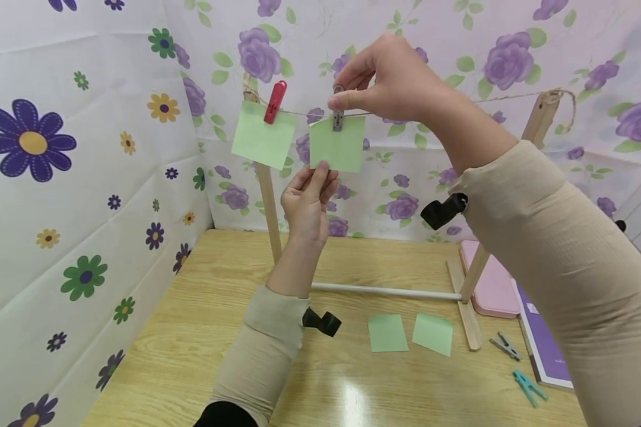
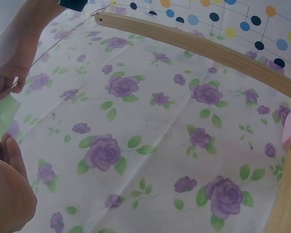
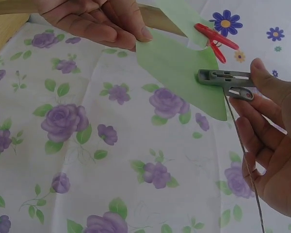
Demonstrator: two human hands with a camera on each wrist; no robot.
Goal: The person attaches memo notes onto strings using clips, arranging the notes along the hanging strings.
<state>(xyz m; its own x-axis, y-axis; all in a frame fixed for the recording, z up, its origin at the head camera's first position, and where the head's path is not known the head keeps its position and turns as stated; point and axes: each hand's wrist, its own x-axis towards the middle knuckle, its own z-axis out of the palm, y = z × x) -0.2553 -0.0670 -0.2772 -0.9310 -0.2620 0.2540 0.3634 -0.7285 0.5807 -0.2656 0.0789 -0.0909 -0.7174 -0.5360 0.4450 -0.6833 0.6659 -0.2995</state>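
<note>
A green paper square (image 1: 338, 148) hangs at the string, with a grey clothespin (image 1: 338, 121) over its top edge. My right hand (image 1: 392, 80) pinches the clothespin's upper end between thumb and fingers. Below, my left hand (image 1: 307, 201) pinches the paper's bottom edge. In the right wrist view the grey clothespin (image 3: 225, 80) bites the green paper (image 3: 182, 73) beside the string (image 3: 247, 165). To the left, another green square (image 1: 263, 136) hangs from a red clothespin (image 1: 275, 102).
Wooden posts (image 1: 540, 118) hold the string, joined low by a white rod (image 1: 390, 290). On the table (image 1: 192, 332) lie two green squares (image 1: 387, 333), a grey clothespin (image 1: 505, 346), a teal clothespin (image 1: 529, 388), a pink case (image 1: 491, 284) and a purple book (image 1: 547, 341).
</note>
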